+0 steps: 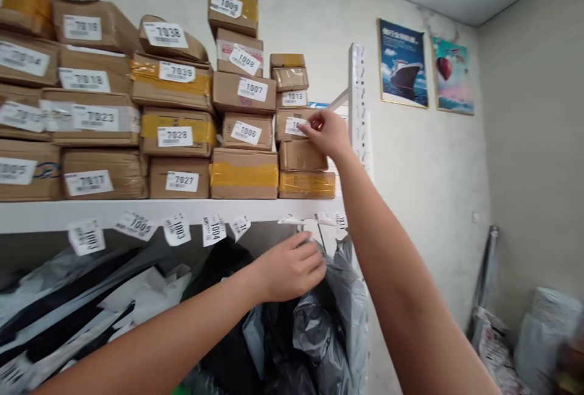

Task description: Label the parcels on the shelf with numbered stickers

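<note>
Head view: your right hand (326,133), fingertips nearly together, touches a label (293,125) starting "10" on a carton (281,125) below the "1013" label (294,98); its grip is unclear. Your left hand (292,267) curls below the shelf (36,217), any hold hidden.

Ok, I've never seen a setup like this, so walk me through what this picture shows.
There's no machine here: these are a person's two bare hands, seen by a camera worn on that person's head, so both forearms reach in from the bottom. The right hand has its fingertips at a white label on a small box. The left hand is lower, by the grey plastic bags; whether it holds anything is hidden. Stacked cardboard boxes, many with numbered labels, stand on a white shelf. Loose number stickers hang along its front edge, and two posters decorate the wall.
</note>
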The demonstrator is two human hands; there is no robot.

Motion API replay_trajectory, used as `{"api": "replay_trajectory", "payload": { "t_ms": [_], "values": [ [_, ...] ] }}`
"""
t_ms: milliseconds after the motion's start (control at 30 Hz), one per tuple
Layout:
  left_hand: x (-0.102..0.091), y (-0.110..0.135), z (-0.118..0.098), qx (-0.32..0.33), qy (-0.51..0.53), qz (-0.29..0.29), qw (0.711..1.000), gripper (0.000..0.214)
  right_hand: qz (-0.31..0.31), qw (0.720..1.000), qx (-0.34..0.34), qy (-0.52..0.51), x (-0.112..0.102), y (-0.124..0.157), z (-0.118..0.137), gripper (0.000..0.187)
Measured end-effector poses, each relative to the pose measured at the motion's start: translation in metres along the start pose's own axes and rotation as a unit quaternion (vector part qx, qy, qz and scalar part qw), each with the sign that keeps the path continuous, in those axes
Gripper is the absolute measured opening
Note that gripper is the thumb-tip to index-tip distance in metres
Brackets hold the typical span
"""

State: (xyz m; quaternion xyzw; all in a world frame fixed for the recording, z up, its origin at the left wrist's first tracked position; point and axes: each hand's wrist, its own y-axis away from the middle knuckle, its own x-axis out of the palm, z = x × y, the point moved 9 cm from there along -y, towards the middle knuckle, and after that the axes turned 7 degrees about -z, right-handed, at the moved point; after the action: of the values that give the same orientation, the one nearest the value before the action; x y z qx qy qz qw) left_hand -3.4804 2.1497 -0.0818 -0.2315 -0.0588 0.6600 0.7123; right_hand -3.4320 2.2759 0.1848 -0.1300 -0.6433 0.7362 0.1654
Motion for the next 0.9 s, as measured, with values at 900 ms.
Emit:
{"api": "replay_trajectory", "payload": {
  "t_ms": [900],
  "values": [
    [-0.013,-0.035,0.233,-0.433,-0.153,-0.057,0.887,0.058,-0.048,0.994,-0.051,-0.089,0.01,0.014,-0.004,0.009]
  ]
}}
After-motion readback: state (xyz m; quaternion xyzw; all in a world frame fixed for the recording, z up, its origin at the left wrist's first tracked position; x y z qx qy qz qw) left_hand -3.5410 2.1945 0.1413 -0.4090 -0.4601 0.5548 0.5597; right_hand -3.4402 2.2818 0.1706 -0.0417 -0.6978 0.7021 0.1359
